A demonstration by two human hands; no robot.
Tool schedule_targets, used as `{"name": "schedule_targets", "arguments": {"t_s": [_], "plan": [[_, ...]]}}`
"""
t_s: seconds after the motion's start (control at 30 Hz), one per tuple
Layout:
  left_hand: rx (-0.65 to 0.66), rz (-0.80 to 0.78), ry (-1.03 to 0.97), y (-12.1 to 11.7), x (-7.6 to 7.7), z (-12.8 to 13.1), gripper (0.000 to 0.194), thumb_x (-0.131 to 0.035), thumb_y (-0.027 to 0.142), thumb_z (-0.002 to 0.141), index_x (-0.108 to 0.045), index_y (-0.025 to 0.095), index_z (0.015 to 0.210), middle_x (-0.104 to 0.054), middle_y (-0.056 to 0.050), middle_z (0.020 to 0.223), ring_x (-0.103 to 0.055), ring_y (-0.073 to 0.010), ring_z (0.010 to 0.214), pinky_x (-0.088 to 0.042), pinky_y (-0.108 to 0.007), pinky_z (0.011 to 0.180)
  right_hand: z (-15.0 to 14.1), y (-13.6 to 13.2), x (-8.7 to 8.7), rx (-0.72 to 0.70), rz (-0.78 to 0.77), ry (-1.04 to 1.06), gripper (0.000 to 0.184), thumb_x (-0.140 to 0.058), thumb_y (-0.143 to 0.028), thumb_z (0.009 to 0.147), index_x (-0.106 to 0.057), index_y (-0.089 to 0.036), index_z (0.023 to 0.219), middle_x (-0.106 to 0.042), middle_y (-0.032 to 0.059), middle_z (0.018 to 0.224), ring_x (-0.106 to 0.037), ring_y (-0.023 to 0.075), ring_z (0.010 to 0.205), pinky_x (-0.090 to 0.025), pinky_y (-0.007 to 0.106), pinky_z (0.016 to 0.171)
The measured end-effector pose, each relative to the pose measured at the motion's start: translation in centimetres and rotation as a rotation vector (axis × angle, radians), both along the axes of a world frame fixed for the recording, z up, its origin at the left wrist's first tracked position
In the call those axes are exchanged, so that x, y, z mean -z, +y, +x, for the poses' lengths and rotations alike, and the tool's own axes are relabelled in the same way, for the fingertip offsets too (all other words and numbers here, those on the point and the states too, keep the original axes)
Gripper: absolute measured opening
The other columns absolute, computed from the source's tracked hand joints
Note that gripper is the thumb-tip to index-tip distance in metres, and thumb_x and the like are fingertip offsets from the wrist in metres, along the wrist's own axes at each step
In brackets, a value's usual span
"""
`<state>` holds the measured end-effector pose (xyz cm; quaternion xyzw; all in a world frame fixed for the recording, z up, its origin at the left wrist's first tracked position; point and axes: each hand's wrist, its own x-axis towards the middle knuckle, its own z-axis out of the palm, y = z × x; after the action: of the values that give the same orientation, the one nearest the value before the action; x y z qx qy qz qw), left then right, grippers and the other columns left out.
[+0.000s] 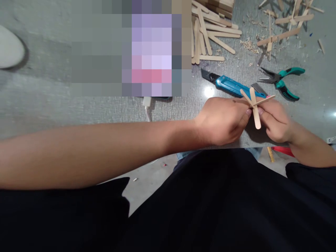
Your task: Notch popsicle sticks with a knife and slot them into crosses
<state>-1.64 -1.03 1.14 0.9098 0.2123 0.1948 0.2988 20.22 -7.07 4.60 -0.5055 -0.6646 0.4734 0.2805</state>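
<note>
Both hands (222, 119) pinch crossed sticks (257, 120); pliers (277, 78) lettering (284, 92) unreadable.

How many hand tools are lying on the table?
2 clearly: a long blue utility knife beyond the left hand, and black metal pliers with teal handles to its right. A grey metal strip, partly hidden, may be a third.

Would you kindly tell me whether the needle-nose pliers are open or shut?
Open: the needle-nose pliers lie with tips apart and handles spread.
</note>
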Motion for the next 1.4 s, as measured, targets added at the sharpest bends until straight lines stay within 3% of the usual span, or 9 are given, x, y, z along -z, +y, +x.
{"name": "schedule_targets", "arguments": {"t_s": [0.17,0.4,0.67,0.73,0.9,1.1,1.3,1.4], "plan": [[0.052,0.093,-0.141,-0.1,0.9,-0.3,0.048,-0.035,0.026,0.117,-0.075,0.02,0.09,-0.072,-0.007,0.075,-0.072,-0.025,0.072,-0.041,-0.043,0.063,0.6,0.1,0.7,-0.069,0.073,-0.08,0.05,-0.062,-0.071,0.112,-0.065,-0.03,0.084,-0.064,0.0081,0.083,-0.053,0.0253,0.076,-0.047,0.047,0.075],[0.091,0.026,-0.266,-0.2,1.4,-0.5,0.041,-0.039,0.022,0.118,-0.067,0.022,0.088,-0.072,-0.005,0.08,-0.068,-0.0211,0.072,-0.05,-0.037,0.071,0.5,0.0,1.5,-0.138,0.26,-0.157,0.054,-0.043,-0.067,0.119,-0.064,-0.03,0.086,-0.068,0.008,0.084,-0.055,0.024,0.074,-0.044,0.047,0.071],[-0.021,-0.063,-0.268,0.2,1.0,-0.7,0.049,-0.034,0.044,0.125,-0.068,0.023,0.097,-0.073,-0.006,0.082,-0.068,-0.0207,0.07,-0.046,-0.038,0.065,-0.4,-0.8,2.1,0.009,0.518,-0.128,0.047,-0.042,-0.04,0.123,-0.049,-0.027,0.079,-0.051,0.0019,0.072,-0.042,0.0209,0.064,-0.032,0.042,0.067],[-0.022,-0.042,-0.251,0.0,1.1,-0.8,0.049,-0.032,0.042,0.125,-0.066,0.023,0.095,-0.072,-0.005,0.078,-0.063,-0.0199,0.064,-0.039,-0.039,0.061,-0.4,-0.9,2.2,0.051,0.494,-0.076,0.043,-0.045,-0.04,0.123,-0.049,-0.028,0.082,-0.052,0.0012,0.073,-0.039,0.0203,0.064,-0.031,0.042,0.066],[-0.033,0.038,-0.197,-0.4,1.2,-0.7,0.056,-0.022,0.043,0.127,-0.063,0.024,0.093,-0.076,-0.006,0.08,-0.062,-0.0186,0.063,-0.032,-0.039,0.059,-0.4,-1.2,1.9,0.099,0.231,-0.102,0.049,-0.042,-0.06,0.121,-0.048,-0.03,0.082,-0.048,0.0035,0.073,-0.039,0.0238,0.067,-0.038,0.046,0.069],[0.021,0.046,-0.208,-0.4,1.1,-0.7,0.051,-0.023,0.038,0.126,-0.06,0.024,0.095,-0.075,-0.006,0.079,-0.063,-0.0194,0.06,-0.032,-0.04,0.058,-0.6,-1.1,1.8,0.09,0.245,-0.021,0.047,-0.049,-0.054,0.121,-0.047,-0.028,0.081,-0.045,0.0014,0.069,-0.031,0.0204,0.061,-0.033,0.046,0.065],[0.026,-0.011,-0.175,-0.4,1.1,-0.9,0.054,-0.02,0.042,0.127,-0.062,0.024,0.097,-0.074,-0.007,0.081,-0.063,-0.0197,0.062,-0.034,-0.04,0.06,-0.9,-0.9,1.8,0.113,0.194,-0.087,0.055,-0.044,-0.074,0.117,-0.05,-0.03,0.084,-0.047,0.002,0.068,-0.035,0.0216,0.063,-0.033,0.046,0.065],[0.028,-0.064,-0.166,-0.3,0.9,-0.8,0.056,-0.022,0.045,0.127,-0.062,0.023,0.096,-0.075,-0.006,0.081,-0.062,-0.0192,0.063,-0.035,-0.039,0.061,-0.8,-0.9,1.8,0.12,0.156,-0.081,0.055,-0.045,-0.074,0.117,-0.05,-0.03,0.084,-0.045,0.0017,0.069,-0.034,0.0218,0.064,-0.034,0.046,0.067]]}}
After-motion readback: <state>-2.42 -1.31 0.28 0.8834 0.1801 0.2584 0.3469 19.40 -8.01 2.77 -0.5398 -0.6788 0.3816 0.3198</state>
